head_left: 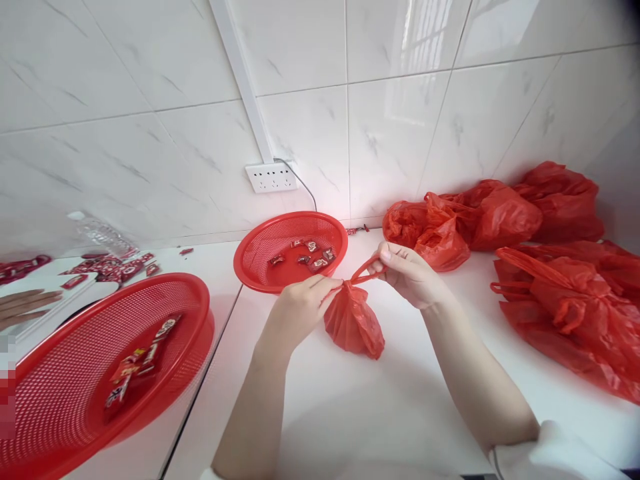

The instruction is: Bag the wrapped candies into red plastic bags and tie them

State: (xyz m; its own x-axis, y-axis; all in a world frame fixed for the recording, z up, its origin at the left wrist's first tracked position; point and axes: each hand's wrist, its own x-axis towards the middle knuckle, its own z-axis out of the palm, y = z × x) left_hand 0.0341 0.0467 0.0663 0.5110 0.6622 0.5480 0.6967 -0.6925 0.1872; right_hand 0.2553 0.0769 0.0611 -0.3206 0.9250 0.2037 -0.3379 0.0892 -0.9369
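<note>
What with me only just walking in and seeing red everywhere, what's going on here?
A person has a small red bag on the white table. The left hand pinches its gathered neck; the right hand holds its handle loops, pulled sideways. Behind sits a red mesh basket with a few wrapped candies, a bigger basket stands at the left, and more red bags lie piled at the right.

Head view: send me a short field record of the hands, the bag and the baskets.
left hand: pinching the neck of the small red plastic bag
right hand: holding the bag's looped handle
bag: on the white table
near round red mesh basket: few wrapped candies
far round red mesh basket: few candies
right side: pile of red plastic bags
</note>
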